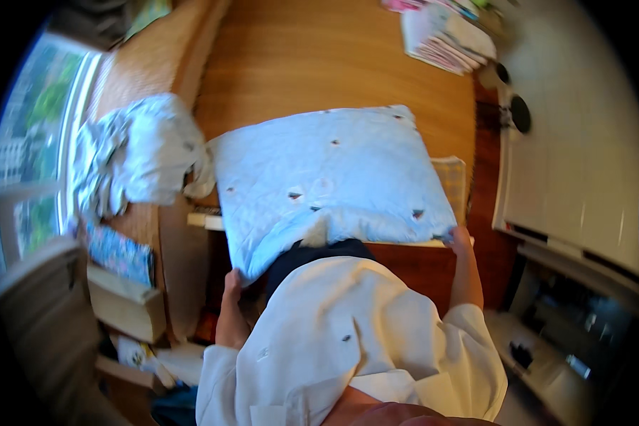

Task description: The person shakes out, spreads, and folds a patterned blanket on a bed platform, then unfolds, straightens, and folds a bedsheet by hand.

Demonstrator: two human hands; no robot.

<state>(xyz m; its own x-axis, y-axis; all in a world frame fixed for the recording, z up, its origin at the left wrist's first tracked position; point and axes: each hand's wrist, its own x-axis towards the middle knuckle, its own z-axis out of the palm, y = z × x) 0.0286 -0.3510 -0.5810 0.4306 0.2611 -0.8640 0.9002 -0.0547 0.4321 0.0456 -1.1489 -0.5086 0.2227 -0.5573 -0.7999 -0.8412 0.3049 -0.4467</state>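
A pale-blue padded piece of bedding [362, 167], roughly rectangular and dotted with small dark motifs, lies spread over the near end of a wooden surface. Its front edge hangs close to my waist and is rumpled in the middle. At the near left corner, my left hand [232, 284] has its fingers closed on the hem. My right hand [461, 243] pinches the near right corner. Whether the bedding is a pillow or a folded quilt, I cannot tell.
Crumpled pale cloth [145, 153] lies on the ledge beside the window at left, with a blue patterned fabric [121, 254] nearer me. Folded laundry [447, 39] is stacked at the far right. A yellowish checked cloth [450, 183] shows under the bedding. A white cabinet [575, 142] stands at right.
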